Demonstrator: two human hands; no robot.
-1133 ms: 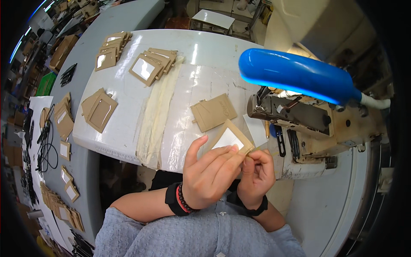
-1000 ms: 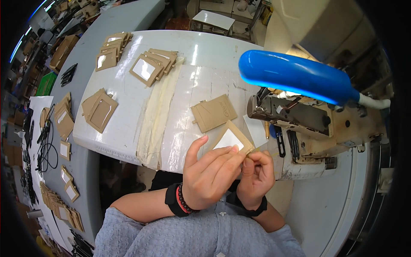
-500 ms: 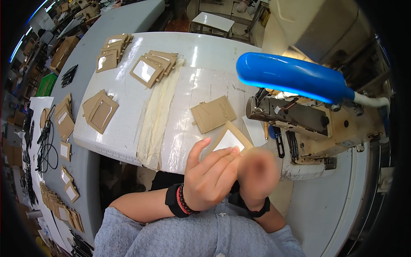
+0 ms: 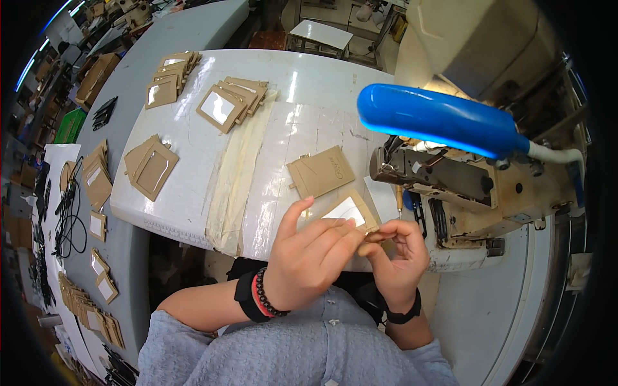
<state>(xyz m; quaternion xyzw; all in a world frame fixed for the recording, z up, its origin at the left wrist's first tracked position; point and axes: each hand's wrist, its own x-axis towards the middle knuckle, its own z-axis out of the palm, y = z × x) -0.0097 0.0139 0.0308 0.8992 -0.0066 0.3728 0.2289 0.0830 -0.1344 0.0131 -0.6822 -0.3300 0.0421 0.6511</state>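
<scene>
Left grip (image 4: 309,260) on holder's (image 4: 352,208) near side

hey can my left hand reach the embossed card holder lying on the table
Probably yes: the embossed card holder lies just beyond your left hand, its far edge unobstructed, though that hand may first need to release the windowed card holder.

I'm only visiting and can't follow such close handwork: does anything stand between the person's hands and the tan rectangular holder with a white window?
Nothing visible: the bare left hand grips the tan rectangular holder directly, and the bare right hand is at its lower corner.
</scene>
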